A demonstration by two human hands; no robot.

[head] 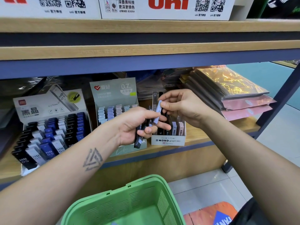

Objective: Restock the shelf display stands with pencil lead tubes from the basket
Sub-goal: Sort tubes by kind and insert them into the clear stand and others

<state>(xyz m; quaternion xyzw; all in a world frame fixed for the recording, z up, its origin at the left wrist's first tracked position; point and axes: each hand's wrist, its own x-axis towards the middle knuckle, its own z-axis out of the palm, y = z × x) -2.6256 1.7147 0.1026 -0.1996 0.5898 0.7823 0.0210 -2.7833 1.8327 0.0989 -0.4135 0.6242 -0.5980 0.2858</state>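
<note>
My left hand [138,125] grips a bunch of dark pencil lead tubes [139,140] in front of the shelf. My right hand [180,108] pinches the top of a pale lilac lead tube [157,113] that still leans against my left fingers. Both hands hover just above the white MONO graph MG display stand [168,140], which holds several tubes. A grey-green 0.7 stand [113,98] with pastel tubes is to its left. Further left stands an HB 0.5 stand [48,130] of black, blue and white tubes. The green basket [129,202] sits below my arms.
A stack of glossy wrapped packs [230,93] lies on the shelf to the right. Wooden shelf boards with a dark blue frame [146,62] run overhead, close above the stands. White uni boxes [165,7] sit on the upper shelf. Tiled floor [211,189] shows lower right.
</note>
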